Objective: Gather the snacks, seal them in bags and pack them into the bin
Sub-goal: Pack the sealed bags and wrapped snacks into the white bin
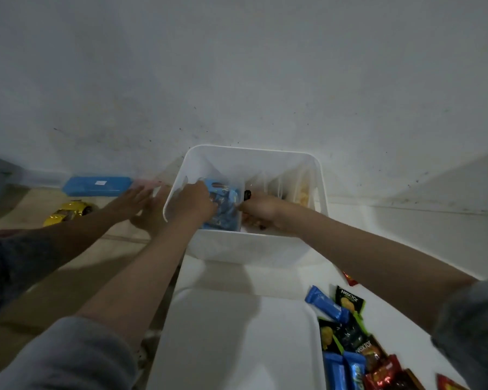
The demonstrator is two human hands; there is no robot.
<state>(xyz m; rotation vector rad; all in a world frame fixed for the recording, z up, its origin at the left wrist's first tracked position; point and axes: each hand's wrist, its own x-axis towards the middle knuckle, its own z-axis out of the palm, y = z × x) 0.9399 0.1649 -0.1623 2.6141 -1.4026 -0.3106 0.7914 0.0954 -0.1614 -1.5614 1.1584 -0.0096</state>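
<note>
pressing a clear bag of blue snacks (pixel 223 204) down into the white bin (pixel 254 156), the left hand (pixel 193 202) has its fingers curled over the bag's top edge, gripping it, while the right hand (pixel 261 209) reaches in beside it with fingers bent toward the bag's right side; whether it actually pinches the bag or something under it, i cannot tell. the bag sits upright in the bin's left half, and other clear bags (pixel 299 187) stand along the right wall. to do this well, i'd judge it best to slide the bag straight down against the left wall, keep the seal uppermost, and ease air out so it stands flat beside its neighbours. loose snacks (pixel 347 342) lie on the table (pixel 378 237) near the right sleeve, beside a white lid (pixel 237 342), not yet bagged.
</note>
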